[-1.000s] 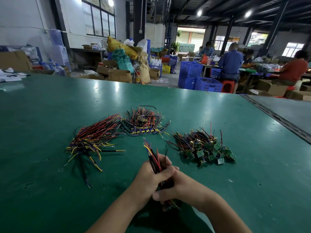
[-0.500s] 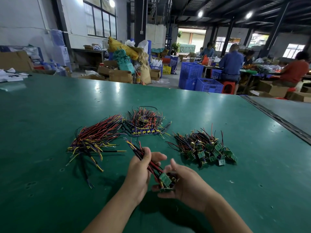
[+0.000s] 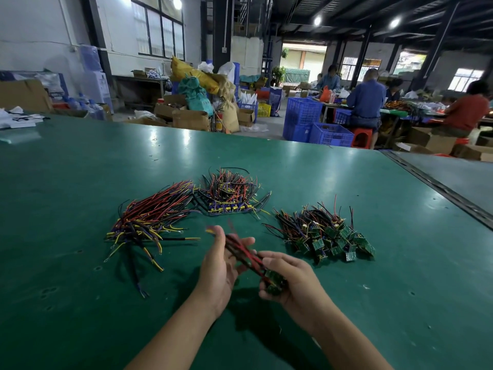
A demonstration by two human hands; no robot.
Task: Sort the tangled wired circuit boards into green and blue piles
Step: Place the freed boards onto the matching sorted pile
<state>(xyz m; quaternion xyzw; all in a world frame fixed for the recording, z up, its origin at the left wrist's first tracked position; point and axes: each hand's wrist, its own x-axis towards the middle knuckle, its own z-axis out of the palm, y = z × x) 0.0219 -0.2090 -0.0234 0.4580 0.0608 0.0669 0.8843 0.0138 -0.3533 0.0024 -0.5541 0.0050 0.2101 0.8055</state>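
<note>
- The right hand (image 3: 293,279) is low over the green tabletop (image 3: 80,303), fingers curled round a small green board (image 3: 274,279), and it has a real grip on it.
- The board's wires (image 3: 245,256), red and black, stretch away from the right hand and slant straight across to the left hand (image 3: 220,265).
- The left hand is spread, thumb and fingers straight, with the wires lying across its fingers. The wire ends past the thumb are a blur.
- Beyond the right hand, a little to its outer side, sits the green pile (image 3: 328,236), a heap of green boards with wires bristling away.
- Straight ahead of both hands, farther out, is the blue pile (image 3: 229,201), blue boards along its near edge.
- Out past the left hand lies a long wire bundle (image 3: 149,217), its far end reaching the blue pile.
</note>
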